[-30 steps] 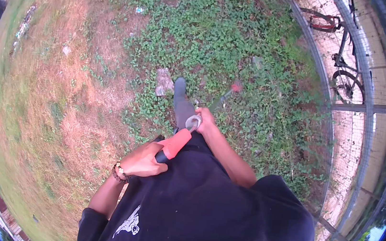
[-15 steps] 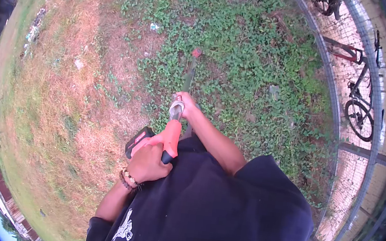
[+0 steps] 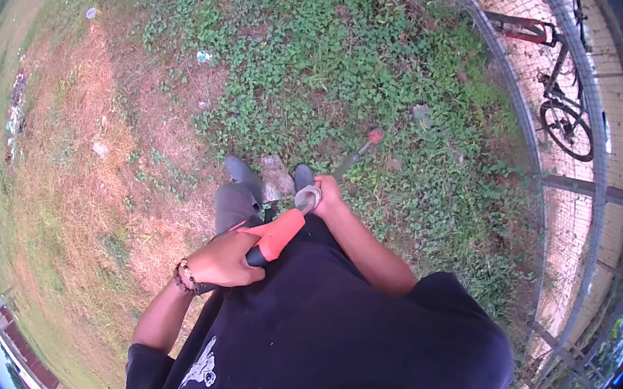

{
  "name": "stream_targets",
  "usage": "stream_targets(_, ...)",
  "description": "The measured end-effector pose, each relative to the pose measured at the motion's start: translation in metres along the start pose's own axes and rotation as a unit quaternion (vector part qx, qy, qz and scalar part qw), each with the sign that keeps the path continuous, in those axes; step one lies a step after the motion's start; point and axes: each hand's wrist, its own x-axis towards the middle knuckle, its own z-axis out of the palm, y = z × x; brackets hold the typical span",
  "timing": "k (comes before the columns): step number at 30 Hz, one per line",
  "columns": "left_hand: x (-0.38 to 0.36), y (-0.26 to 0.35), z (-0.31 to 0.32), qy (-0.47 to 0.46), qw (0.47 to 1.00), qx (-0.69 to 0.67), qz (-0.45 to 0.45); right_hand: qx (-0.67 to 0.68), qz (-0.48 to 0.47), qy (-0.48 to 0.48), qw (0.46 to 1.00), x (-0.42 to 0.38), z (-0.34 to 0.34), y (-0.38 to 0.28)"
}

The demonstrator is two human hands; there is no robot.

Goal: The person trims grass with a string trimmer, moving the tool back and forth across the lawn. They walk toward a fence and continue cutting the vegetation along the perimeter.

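A cordless grass trimmer (image 3: 281, 231) with an orange body slants forward from my waist. My left hand (image 3: 222, 260), with bead bracelets at the wrist, is closed around its rear handle. Further forward, my right hand (image 3: 327, 195) grips the trimmer beside a pale loop-shaped part. Past it, the thin shaft runs out to a small red-orange head (image 3: 375, 135) over the low green plants (image 3: 343, 66). The battery seen earlier is hidden behind my left hand.
My dark shoes (image 3: 240, 170) stand by a pale stone-like patch (image 3: 275, 174). Dry grass (image 3: 143, 236) lies to the left, with scraps of litter (image 3: 204, 57) about. A wire mesh fence (image 3: 544, 169) curves along the right, with a bicycle (image 3: 563, 109) behind it.
The trimmer's head has swung to the right and lower in view, with both hands still holding the tool. My view has shifted, and my legs and shoes now show.
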Motion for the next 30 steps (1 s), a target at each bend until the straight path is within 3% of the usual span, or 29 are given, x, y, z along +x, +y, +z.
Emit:
stream_targets(1,0.006,0.001,-0.01,-0.026,0.999,-0.021,-0.013,0.011,-0.001,0.015,1.0,0.01,-0.004,-0.006)
stream_targets(2,0.019,-0.021,-0.011,-0.025,0.999,-0.021,0.01,0.024,0.012,-0.031,0.999,0.032,-0.014,-0.01)
stream_targets(5,0.035,-0.009,-0.054,-0.09,0.991,0.067,-0.069,0.042,-0.036,-0.019,0.998,0.003,0.017,-0.027)
stream_targets(6,0.028,0.008,-0.07,-0.073,0.993,0.077,-0.045,0.037,-0.059,-0.055,0.996,0.007,0.028,-0.028)
stream_targets(10,0.012,-0.024,-0.112,-0.005,0.997,0.072,0.024,0.038,-0.09,-0.005,0.995,-0.001,0.109,-0.02)
stream_targets(14,-0.019,-0.059,-0.151,0.056,0.991,0.113,0.051,-0.006,-0.069,-0.053,0.996,0.014,0.196,-0.002)
stream_targets(17,-0.044,-0.058,-0.181,0.091,0.984,0.155,-0.005,-0.025,-0.07,-0.081,0.994,0.022,0.262,0.013)
stream_targets(21,-0.055,-0.086,-0.212,0.139,0.97,0.198,0.02,-0.017,-0.037,-0.177,0.983,0.026,0.33,0.028)
stream_targets(22,-0.059,-0.079,-0.224,0.145,0.972,0.183,0.01,-0.048,-0.04,-0.202,0.977,0.043,0.342,0.032)
stream_targets(25,-0.057,-0.096,-0.246,0.122,0.967,0.223,-0.016,0.061,-0.011,-0.187,0.98,0.049,0.367,0.044)
stream_targets(30,-0.054,-0.124,-0.276,0.054,0.975,0.214,0.031,0.053,-0.057,-0.165,0.983,0.049,0.36,0.053)
